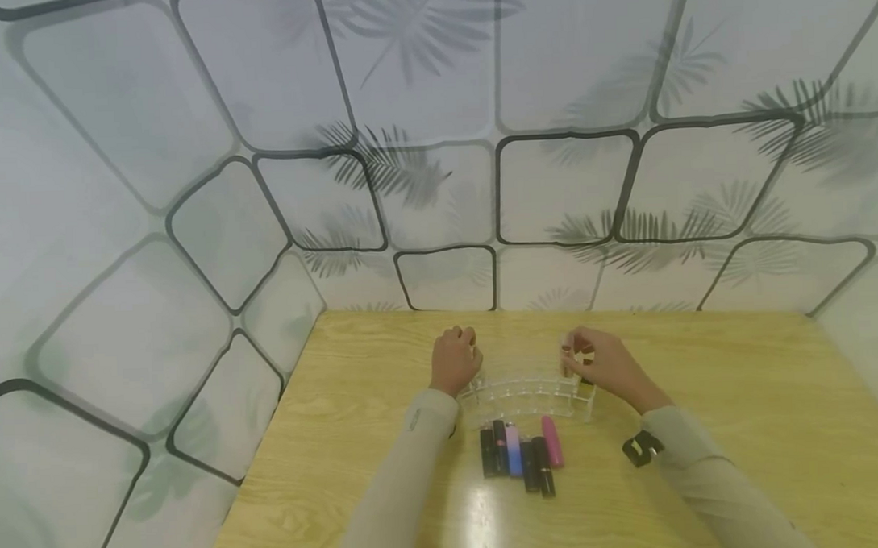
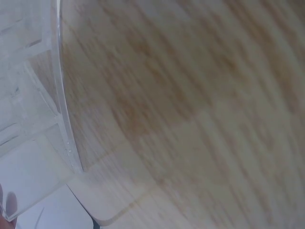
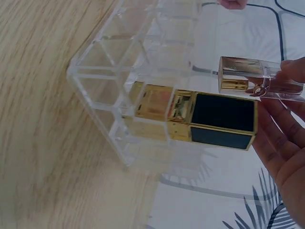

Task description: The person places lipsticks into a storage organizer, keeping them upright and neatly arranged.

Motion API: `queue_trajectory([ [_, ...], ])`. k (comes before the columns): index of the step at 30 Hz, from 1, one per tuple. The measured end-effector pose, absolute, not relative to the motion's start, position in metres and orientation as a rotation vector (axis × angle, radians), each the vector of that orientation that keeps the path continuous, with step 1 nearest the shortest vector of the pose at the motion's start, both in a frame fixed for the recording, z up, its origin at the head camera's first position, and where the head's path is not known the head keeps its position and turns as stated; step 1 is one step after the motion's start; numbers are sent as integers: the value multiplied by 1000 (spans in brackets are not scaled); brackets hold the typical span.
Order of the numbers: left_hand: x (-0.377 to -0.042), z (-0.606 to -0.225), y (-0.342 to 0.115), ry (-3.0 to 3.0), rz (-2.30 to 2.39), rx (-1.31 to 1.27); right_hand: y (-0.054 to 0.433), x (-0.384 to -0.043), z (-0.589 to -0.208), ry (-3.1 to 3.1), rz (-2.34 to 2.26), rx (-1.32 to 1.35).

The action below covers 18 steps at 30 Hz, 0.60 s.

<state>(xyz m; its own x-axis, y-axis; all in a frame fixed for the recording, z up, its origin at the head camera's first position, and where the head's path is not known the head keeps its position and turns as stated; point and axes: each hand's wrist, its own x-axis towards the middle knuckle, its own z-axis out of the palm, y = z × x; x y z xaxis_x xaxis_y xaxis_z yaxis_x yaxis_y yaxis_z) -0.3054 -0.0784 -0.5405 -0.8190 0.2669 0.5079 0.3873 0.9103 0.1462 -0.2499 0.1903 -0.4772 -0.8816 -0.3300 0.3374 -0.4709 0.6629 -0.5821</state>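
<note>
A clear stepped lipstick organizer [image 1: 526, 396] stands on the table, its compartments also visible in the right wrist view. My left hand [image 1: 455, 360] is at its back left end, fingers curled; a fingertip [image 2: 5, 223] meets the clear wall in the left wrist view. Above the organizer's right end, my right hand [image 1: 607, 365] pinches a clear-capped lipstick tube [image 3: 259, 78] with a gold band between thumb and fingers. Just beside that tube, a black and gold lipstick [image 3: 224, 119] stands in an end compartment, close to my right fingers.
In front of the organizer lie several lipsticks: black ones [image 1: 530, 466], a blue-lilac one [image 1: 514, 450] and a pink one [image 1: 552, 441]. The wood-patterned table [image 1: 742, 425] meets a patterned wall [image 1: 446, 278] behind and at the left. A black device [image 1: 641, 448] sits at the right wrist.
</note>
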Motion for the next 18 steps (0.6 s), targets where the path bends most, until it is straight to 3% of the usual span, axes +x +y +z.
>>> queue_trajectory([
  [18,-304,-538,-79,-2579,-347,-481,197,-249,-496,-2763,986,691],
])
